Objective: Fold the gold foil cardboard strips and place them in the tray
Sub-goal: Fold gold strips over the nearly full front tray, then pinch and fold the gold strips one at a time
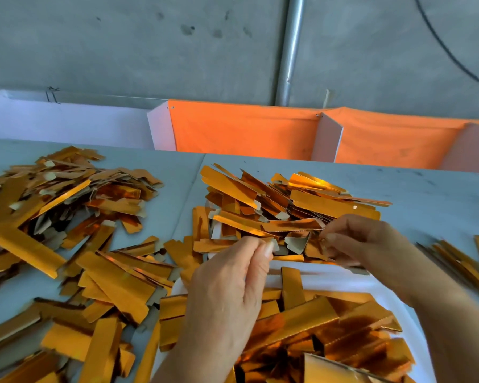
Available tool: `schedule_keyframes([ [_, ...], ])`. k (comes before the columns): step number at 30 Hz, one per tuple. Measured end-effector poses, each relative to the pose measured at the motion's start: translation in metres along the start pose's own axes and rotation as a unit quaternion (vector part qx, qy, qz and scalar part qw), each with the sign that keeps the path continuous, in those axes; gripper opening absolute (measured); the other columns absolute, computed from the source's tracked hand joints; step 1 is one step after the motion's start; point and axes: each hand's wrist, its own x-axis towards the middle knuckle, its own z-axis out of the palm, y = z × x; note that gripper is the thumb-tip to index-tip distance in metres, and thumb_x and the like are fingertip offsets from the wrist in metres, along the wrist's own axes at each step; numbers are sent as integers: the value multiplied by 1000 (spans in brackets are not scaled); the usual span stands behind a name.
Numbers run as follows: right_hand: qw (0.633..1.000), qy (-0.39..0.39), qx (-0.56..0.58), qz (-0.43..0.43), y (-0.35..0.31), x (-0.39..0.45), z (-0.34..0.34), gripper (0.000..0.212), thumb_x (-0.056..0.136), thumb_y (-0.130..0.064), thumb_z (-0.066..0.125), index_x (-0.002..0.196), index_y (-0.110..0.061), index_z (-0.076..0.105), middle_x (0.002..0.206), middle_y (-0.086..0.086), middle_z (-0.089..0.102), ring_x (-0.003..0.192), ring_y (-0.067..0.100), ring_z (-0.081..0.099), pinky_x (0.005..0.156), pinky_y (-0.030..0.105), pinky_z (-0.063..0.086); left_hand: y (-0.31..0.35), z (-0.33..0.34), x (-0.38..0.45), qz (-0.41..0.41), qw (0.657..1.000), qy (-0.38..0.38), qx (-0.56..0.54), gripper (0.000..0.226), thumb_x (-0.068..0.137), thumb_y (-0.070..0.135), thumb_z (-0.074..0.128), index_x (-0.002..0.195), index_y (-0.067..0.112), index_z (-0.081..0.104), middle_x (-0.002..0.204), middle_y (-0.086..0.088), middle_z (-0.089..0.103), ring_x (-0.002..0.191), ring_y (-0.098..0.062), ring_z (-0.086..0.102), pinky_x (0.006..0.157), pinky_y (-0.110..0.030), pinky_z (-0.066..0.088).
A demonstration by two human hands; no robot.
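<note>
**A foil strip pinched at both ends above the tray**

The long, narrow gold foil cardboard strip [293, 225] is stretched between the person's two hands, just above the far end of the white plastic tray [343, 280]. The left hand [227, 294] pinches its left end between thumb and curled fingers; the right hand [362, 239] pinches the right end with its fingertips. From where I stand the strip looks very light and thin, stiff enough to hold its line across the gap yet ready to crease along its length. The mirror foil face is probably slick, while the grey-brown card back should give more grip. The small tabs at the ends look easy to bend or tear, so taking hold just inside each end, as both hands do, seems the sensible place, with the thumbs free to press the fold.

Under the hands, the tray holds a loose pile of folded gold strips [329, 327], heaped and overlapping. Beyond the held strip lies a tall heap of gold foil strips [288, 197], and a wider, flatter scatter of gold strips [67, 244] covers the left side. A few more gold strips [459, 258] lie at the right edge.

All this rests on a pale grey-blue tabletop [426, 194], smooth and matte. Behind it stand white board dividers [327, 139] with orange cloth panels [241, 131] between them, then a bare grey concrete wall [122, 45] with a metal pipe [291, 51] running upright and a black cable [448, 48] curving across the corner.
</note>
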Motion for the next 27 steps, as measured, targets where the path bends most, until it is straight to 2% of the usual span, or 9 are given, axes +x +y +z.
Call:
schedule_keyframes([
  [3, 977, 6, -206, -61, -6, 14, 3, 23, 97, -20, 52, 93, -36, 67, 99, -14, 66, 85, 5, 61, 66, 14, 48, 2, 1, 0, 22, 1000, 2, 9, 43, 95, 48, 29, 91, 25, 65, 74, 14, 67, 70, -2, 65, 58, -21, 52],
  [5, 961, -31, -263, -83, -9, 28, 7, 26, 99, -17, 47, 106, -35, 64, 115, -13, 61, 93, 8, 58, 69, 15, 45, 4, 1, 0, 32, 999, 5, 20, 40, 96, 45, 31, 90, 23, 65, 73, 14, 67, 68, -1, 64, 57, -18, 52],
  [10, 927, -39, -369, -60, 0, 71, 28, 41, 100, -17, 44, 137, -34, 44, 127, -1, 58, 88, 13, 55, 57, 14, 40, 6, 1, 0, 48, 998, -2, 31, 38, 96, 40, 35, 89, 20, 67, 72, 13, 66, 67, -2, 64, 54, -18, 52],
  [13, 895, -77, -437, -46, 11, 87, 37, 52, 94, -15, 51, 142, -33, 39, 134, 1, 55, 112, 22, 55, 82, 27, 51, 6, 1, -1, 53, 998, -6, 33, 41, 96, 41, 33, 86, 20, 67, 71, 11, 65, 67, -4, 64, 53, -23, 53],
  [15, 874, -85, -477, -43, 18, 92, 41, 50, 92, -13, 53, 138, -31, 45, 132, 2, 56, 120, 24, 52, 91, 34, 50, 5, 3, -1, 63, 997, -5, 41, 41, 96, 40, 33, 84, 19, 66, 70, 11, 65, 65, -4, 63, 52, -23, 53],
  [18, 843, -89, -525, -79, 21, 96, 48, 31, 94, -13, 49, 121, -26, 58, 115, 3, 62, 108, 24, 58, 87, 34, 52, 4, 4, -2, 69, 996, -9, 48, 40, 96, 39, 34, 84, 20, 66, 70, 11, 65, 64, -4, 63, 51, -24, 52],
  [22, 820, -27, -553, -149, 17, 88, 42, 39, 92, -8, 57, 126, -28, 57, 113, 1, 62, 105, 23, 56, 85, 32, 50, 1, 4, -1, 64, 997, 18, 47, 34, 96, 37, 38, 92, 20, 67, 76, 13, 65, 69, -3, 63, 54, -20, 52],
  [25, 848, 86, -444, -277, 4, 64, 29, 31, 81, 4, 68, 107, -13, 71, 103, 8, 71, 100, 30, 64, 82, 37, 53, 4, 5, 0, 40, 996, 73, 42, 24, 98, 32, 43, 106, 22, 64, 96, 16, 64, 85, 2, 60, 68, -12, 51],
  [27, 842, 155, -351, -379, -4, 42, 26, 24, 77, 10, 71, 94, -5, 75, 98, 10, 73, 98, 31, 67, 82, 39, 56, 5, 2, 0, -14, 995, 104, -2, 32, 94, 37, 39, 118, 27, 58, 109, 19, 56, 98, 3, 56, 77, -10, 46],
])
